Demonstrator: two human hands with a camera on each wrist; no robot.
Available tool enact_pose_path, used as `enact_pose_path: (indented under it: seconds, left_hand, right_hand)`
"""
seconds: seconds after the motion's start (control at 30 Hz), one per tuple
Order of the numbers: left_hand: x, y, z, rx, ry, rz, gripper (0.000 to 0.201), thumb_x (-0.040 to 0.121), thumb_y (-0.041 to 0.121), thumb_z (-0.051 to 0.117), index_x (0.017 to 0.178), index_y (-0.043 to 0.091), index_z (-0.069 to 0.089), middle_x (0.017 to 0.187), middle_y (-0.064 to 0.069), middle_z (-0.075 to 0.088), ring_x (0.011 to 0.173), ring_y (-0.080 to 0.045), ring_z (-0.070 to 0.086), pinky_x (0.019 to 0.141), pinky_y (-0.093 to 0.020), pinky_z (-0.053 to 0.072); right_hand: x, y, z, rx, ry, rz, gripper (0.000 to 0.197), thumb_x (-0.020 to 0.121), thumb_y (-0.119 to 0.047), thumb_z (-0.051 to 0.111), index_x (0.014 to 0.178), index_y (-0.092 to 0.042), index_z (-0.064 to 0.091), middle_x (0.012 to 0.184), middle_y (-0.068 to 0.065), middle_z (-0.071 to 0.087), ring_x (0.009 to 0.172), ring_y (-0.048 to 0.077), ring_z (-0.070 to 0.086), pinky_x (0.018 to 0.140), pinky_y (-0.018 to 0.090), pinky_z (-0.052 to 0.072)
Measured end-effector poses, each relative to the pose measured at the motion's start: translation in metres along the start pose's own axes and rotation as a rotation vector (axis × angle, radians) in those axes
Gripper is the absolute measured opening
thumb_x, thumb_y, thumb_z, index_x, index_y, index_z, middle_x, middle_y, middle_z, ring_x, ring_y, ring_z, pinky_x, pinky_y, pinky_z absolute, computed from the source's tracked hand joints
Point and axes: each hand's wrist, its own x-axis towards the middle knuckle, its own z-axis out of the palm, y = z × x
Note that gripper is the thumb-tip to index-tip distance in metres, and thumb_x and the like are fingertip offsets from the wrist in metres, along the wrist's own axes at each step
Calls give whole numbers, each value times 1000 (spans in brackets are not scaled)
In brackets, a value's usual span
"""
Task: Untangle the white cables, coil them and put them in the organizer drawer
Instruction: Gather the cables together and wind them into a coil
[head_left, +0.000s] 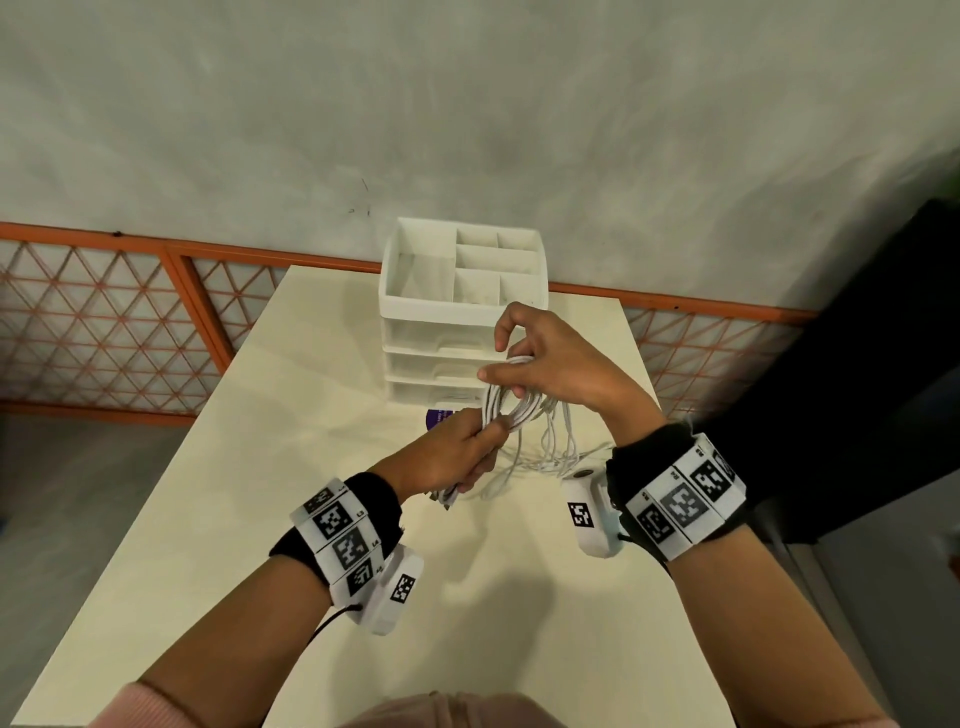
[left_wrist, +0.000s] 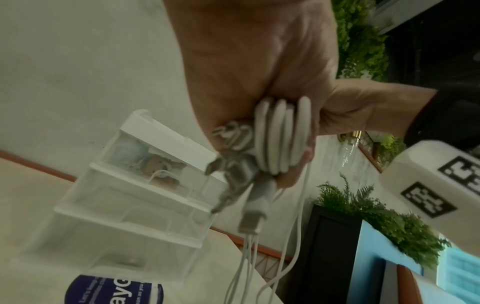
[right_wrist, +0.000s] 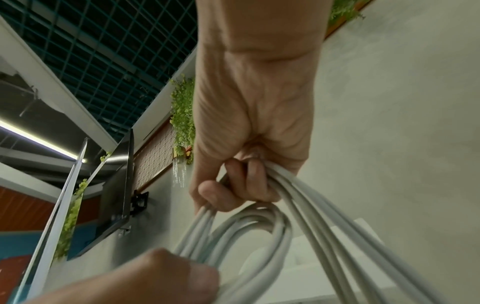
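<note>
A bundle of white cables (head_left: 511, 402) is looped between my two hands above the table. My left hand (head_left: 457, 457) grips the lower end of the coil, fingers curled round several turns (left_wrist: 281, 137), with plugs (left_wrist: 253, 214) hanging below it. My right hand (head_left: 540, 364) holds the upper loops, its lower fingers curled round the strands (right_wrist: 259, 224) while the index finger and thumb stick out. Loose cable tails (head_left: 556, 452) hang down to the table. The white organizer (head_left: 462, 312) with its stacked drawers (left_wrist: 124, 207) stands just beyond my hands; all its drawers look closed.
The cream table (head_left: 260, 493) runs out to the left and toward me. A purple round label (head_left: 439, 418) lies at the foot of the organizer. A grey wall and orange lattice railing (head_left: 104, 312) stand behind, and a dark panel (head_left: 857, 389) to the right.
</note>
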Motion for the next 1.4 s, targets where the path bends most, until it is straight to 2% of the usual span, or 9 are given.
enact_pose_path:
  seconds: [0.23, 0.4, 0.73, 0.93, 1.03, 1.1, 1.2, 1.3, 1.4]
  left_hand:
    - [-12, 4, -16, -90, 7, 10, 39, 102, 30, 34, 68, 12, 40, 51, -1, 32, 39, -12, 27, 44, -23, 34]
    - [-19, -2, -35, -126, 12, -10, 36, 101, 26, 34, 68, 12, 39, 48, 1, 32, 37, -12, 25, 43, -24, 35]
    - [-21, 1, -35, -222, 42, -9, 32, 101, 27, 34, 73, 12, 41, 51, 0, 30, 39, -13, 22, 42, -23, 35]
    - [-14, 1, -17, -249, 118, 107, 41, 102, 29, 35, 68, 9, 43, 50, 5, 42, 43, -15, 35, 49, -25, 44]
    - [-7, 0, -11, -291, 192, 156, 37, 102, 28, 39, 71, 8, 44, 62, -10, 42, 46, -15, 37, 51, -26, 45]
    - [-5, 0, -8, -294, 222, 175, 33, 101, 27, 41, 74, 8, 47, 66, -14, 42, 46, -15, 39, 51, -25, 44]
    - [-3, -1, -6, -204, 243, 180, 30, 100, 29, 41, 82, 11, 55, 55, -10, 51, 43, -14, 48, 52, -26, 46]
    - [0, -2, -7, -162, 217, 201, 40, 100, 31, 41, 99, -3, 61, 49, 1, 56, 43, -14, 52, 60, -32, 49]
    - [1, 1, -9, -170, 189, 221, 30, 100, 25, 42, 102, 7, 67, 54, 4, 64, 42, -11, 51, 52, -22, 48]
  right_hand:
    - [-6, 10, -7, -13, 77, 75, 43, 77, -53, 68, 74, -13, 53, 52, -4, 44, 45, 7, 38, 49, 22, 30]
    - [-15, 35, -22, 245, -136, 5, 16, 91, -21, 59, 103, -12, 63, 68, 8, 58, 54, 12, 47, 53, 20, 40]
    - [-12, 48, 16, 249, 247, -108, 28, 86, -17, 65, 113, -25, 66, 70, -3, 54, 53, 6, 45, 54, 15, 39]
    - [-13, 41, 49, 286, 487, -84, 22, 94, -21, 56, 108, -12, 71, 76, 9, 51, 48, 4, 52, 56, 19, 47]
    - [-11, 35, 55, 325, 480, 23, 27, 96, -28, 52, 100, -10, 72, 98, 24, 53, 71, 11, 66, 74, 23, 55]
    - [-11, 31, 54, 376, 448, 92, 31, 96, -29, 51, 112, -10, 69, 103, 18, 57, 92, 25, 66, 91, 40, 54]
    - [-13, 27, 50, 559, 355, 83, 32, 96, -21, 53, 121, -5, 64, 113, 13, 69, 105, 21, 67, 96, 39, 52]
    - [-15, 25, 47, 581, 374, 78, 32, 93, -13, 57, 122, -1, 61, 110, 11, 69, 81, -3, 69, 77, 16, 55]
    - [-15, 23, 44, 608, 389, 77, 32, 90, -6, 59, 121, 2, 60, 89, 3, 68, 54, -6, 61, 51, 8, 46]
